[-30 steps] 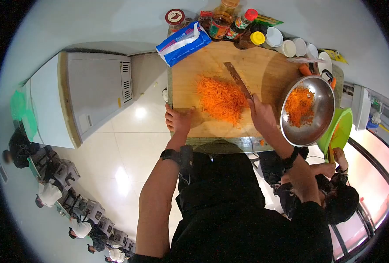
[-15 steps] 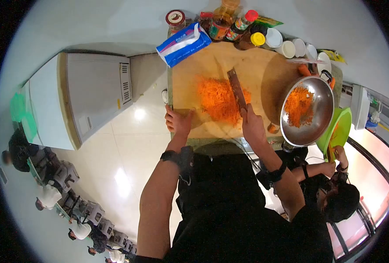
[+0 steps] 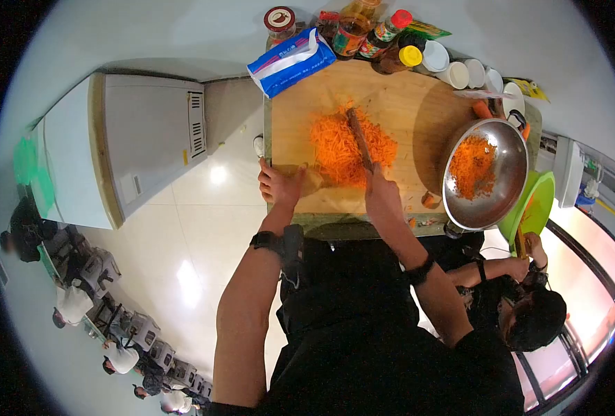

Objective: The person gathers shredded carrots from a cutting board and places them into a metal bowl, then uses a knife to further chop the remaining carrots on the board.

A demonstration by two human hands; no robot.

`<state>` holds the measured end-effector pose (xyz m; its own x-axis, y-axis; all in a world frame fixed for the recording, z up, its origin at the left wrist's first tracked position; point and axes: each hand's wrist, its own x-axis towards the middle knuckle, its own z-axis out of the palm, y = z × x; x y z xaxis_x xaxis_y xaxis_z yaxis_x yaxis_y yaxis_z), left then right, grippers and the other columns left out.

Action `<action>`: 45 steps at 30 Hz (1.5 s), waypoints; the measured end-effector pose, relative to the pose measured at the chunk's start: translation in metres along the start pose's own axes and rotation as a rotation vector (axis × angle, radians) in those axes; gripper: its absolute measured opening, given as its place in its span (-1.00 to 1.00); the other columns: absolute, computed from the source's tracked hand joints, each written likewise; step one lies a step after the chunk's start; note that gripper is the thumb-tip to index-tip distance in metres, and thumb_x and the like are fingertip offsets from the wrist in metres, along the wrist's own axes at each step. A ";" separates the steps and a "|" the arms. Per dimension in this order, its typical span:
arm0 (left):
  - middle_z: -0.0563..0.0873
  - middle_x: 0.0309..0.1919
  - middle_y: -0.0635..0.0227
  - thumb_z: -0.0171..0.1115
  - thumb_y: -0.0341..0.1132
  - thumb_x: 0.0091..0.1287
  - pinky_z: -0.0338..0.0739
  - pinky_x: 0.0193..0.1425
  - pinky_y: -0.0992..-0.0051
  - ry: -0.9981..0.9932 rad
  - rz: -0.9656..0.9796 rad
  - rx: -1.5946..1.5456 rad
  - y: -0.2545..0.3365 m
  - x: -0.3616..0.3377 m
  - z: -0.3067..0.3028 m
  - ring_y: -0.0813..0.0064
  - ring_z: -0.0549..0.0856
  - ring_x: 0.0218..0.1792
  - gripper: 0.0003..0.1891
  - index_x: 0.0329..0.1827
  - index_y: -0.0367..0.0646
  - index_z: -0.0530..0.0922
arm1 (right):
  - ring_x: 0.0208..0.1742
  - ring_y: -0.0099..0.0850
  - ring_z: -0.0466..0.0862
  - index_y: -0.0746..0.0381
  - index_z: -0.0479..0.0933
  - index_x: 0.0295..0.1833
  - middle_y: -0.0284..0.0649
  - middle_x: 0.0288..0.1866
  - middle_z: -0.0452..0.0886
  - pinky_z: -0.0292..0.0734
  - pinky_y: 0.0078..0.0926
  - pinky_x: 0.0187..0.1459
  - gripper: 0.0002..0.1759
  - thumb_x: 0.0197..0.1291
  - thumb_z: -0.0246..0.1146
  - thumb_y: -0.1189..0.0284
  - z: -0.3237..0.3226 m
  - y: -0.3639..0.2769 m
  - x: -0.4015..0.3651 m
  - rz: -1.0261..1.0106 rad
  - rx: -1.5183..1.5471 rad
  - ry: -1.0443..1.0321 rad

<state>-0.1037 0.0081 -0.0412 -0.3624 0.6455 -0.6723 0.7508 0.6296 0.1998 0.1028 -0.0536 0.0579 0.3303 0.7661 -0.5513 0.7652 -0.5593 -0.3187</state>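
Note:
My right hand [image 3: 383, 197] is closed around the handle of a kitchen knife [image 3: 360, 140]. Its dark blade rests in a pile of shredded carrot [image 3: 329, 147] on the wooden cutting board [image 3: 390, 87]. My left hand [image 3: 282, 187] grips the near left edge of the board, fingers curled over the side, left of the pile. Right of the pile, a round metal pan [image 3: 507, 177] holds more shredded carrot [image 3: 471, 166]. A carrot piece [image 3: 430, 200] lies between my right hand and the pan.
A blue tissue pack [image 3: 293, 66], sauce bottles [image 3: 390, 59] and white cups [image 3: 454, 75] line the far edge. At right, a co-worker [image 3: 536, 319] holds something over a green basin [image 3: 539, 204]. A white cabinet [image 3: 151, 132] stands left, beyond a floor gap.
The knife has moved left and come down into the shredded carrot, with my right hand following. My left hand stays at the board's edge.

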 end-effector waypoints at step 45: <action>0.10 0.43 0.12 0.53 0.29 0.00 0.04 0.46 -0.12 0.009 -0.048 -0.005 0.007 0.006 0.001 -0.04 0.14 0.44 0.28 0.62 0.14 -0.20 | -0.41 0.28 0.60 0.31 0.37 0.16 0.23 -0.51 0.57 0.49 0.20 -0.35 -0.64 0.52 0.00 0.23 -0.003 0.047 0.018 -0.092 -0.001 0.096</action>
<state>-0.1001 0.0158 -0.0442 -0.4028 0.6180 -0.6751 0.7296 0.6621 0.1708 0.1465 -0.0649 0.0353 0.3099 0.8410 -0.4435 0.7955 -0.4848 -0.3635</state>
